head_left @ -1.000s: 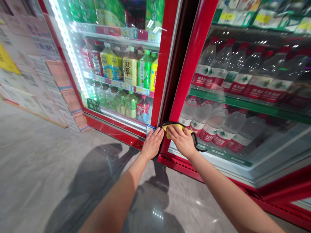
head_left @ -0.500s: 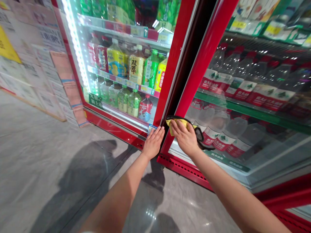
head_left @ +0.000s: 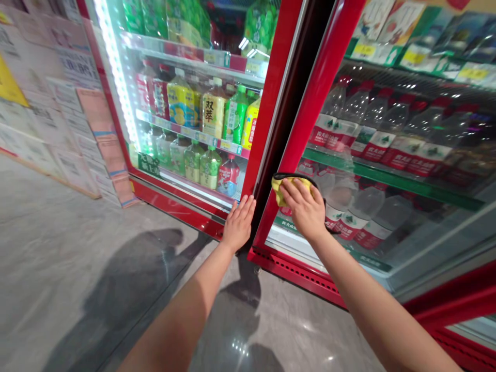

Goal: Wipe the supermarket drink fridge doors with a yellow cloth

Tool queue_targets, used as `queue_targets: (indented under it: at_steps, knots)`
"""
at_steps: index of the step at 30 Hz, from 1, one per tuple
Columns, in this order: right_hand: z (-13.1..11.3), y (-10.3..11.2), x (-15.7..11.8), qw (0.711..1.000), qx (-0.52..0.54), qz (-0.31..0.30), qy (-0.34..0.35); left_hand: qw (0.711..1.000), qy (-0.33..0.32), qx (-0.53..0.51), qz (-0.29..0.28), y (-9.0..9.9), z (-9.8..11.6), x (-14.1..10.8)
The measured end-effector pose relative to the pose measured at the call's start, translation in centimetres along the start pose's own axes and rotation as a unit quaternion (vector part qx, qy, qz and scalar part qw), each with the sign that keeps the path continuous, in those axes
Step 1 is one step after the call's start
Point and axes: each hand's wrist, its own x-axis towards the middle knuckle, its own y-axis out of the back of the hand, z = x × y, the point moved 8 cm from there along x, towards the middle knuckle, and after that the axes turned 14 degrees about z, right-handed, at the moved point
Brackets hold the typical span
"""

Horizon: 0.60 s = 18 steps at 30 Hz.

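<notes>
My right hand (head_left: 305, 205) presses a yellow cloth with black edging (head_left: 279, 192) against the glass door of the right drinks fridge, near its left red frame (head_left: 299, 135). Its fingers lie over the cloth, and part of the cloth is hidden under the palm. My left hand (head_left: 237, 223) rests with outstretched fingers on the lower right corner of the left fridge's red door frame (head_left: 267, 124), holding nothing. Behind the right-hand glass, clear water bottles with red labels (head_left: 351, 219) stand in rows.
The left fridge holds several bottles, among them a green one (head_left: 234, 116). Stacked cartons (head_left: 104, 139) stand at the left. Grey floor (head_left: 50, 248) with shadows runs below. A dark gap (head_left: 284, 98) separates the fridges. Another red frame (head_left: 461, 294) is at the lower right.
My right hand and the cloth have shifted slightly up and right over the glass. My left hand stays on the left fridge's frame. The view has tilted a little.
</notes>
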Motion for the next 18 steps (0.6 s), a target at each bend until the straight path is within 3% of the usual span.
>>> queue_targets:
  at_steps: [3,7,9,11,14,16,18]
  knots:
    - [0.2,1.0,-2.1,0.999,-0.023,0.031,-0.025,1.0,0.005,-0.004,0.006,0.0,0.5,0.5]
    - [-3.2,-0.5,-6.5,0.994,0.016,-0.02,0.103,0.999,-0.034,-0.02,-0.005,-0.4,2.4,0.5]
    - [-3.4,-0.7,-6.5,0.987,0.039,-0.05,0.147,0.998,-0.048,-0.027,-0.005,-0.6,3.2,0.7]
    - [-1.9,-0.2,-4.7,0.99,0.038,-0.06,0.124,0.998,-0.045,-0.036,0.002,-0.8,3.5,1.1]
    - [0.7,1.0,-2.0,0.999,0.006,-0.033,0.028,0.999,-0.018,-0.047,0.02,-0.9,3.4,1.9]
    - [0.4,0.9,-2.5,1.0,-0.003,-0.021,0.004,0.998,0.004,-0.048,0.03,-1.0,3.2,2.2]
    - [-1.4,-0.1,-4.9,0.999,0.005,-0.031,0.017,0.998,0.02,-0.044,0.031,-1.1,3.1,2.1]
